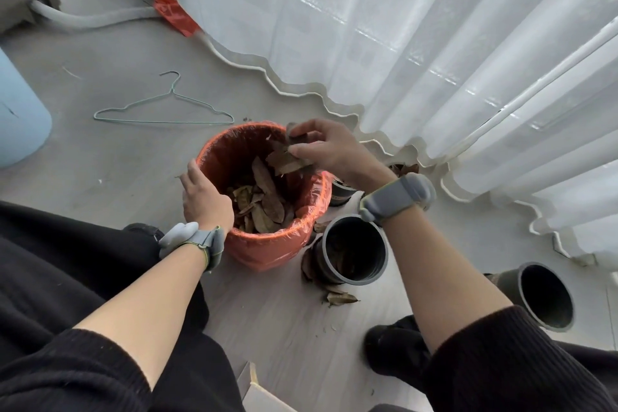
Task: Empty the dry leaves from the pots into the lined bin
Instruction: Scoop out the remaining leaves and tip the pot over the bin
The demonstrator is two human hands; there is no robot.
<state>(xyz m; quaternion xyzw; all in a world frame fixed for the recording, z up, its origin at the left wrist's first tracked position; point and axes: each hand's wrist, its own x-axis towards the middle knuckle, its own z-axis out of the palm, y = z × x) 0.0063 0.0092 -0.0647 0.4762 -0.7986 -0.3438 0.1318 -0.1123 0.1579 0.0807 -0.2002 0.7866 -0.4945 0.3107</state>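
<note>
Sitting on the pale floor (133, 150), a round grey plastic pot (354, 252) is just beside the orange bag-lined bin (261, 251). The left hand (205, 197) grips the bin's near-left rim, fingers curled inside; the right hand (329, 149), wrist bent, pinches brown dry leaves (284, 160) over the far rim.

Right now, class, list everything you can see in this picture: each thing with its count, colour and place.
bin: one, orange liner, floor centre
leaves: many, brown, in bin, some on floor by pots
pots: three, grey, right of bin, one partly hidden
hanger: one, green, floor beyond bin
curtain: one, white, upper right
hose: one, white, floor upper left
left hand: one, grips bin rim
right hand: one, pinches leaves above bin
</note>
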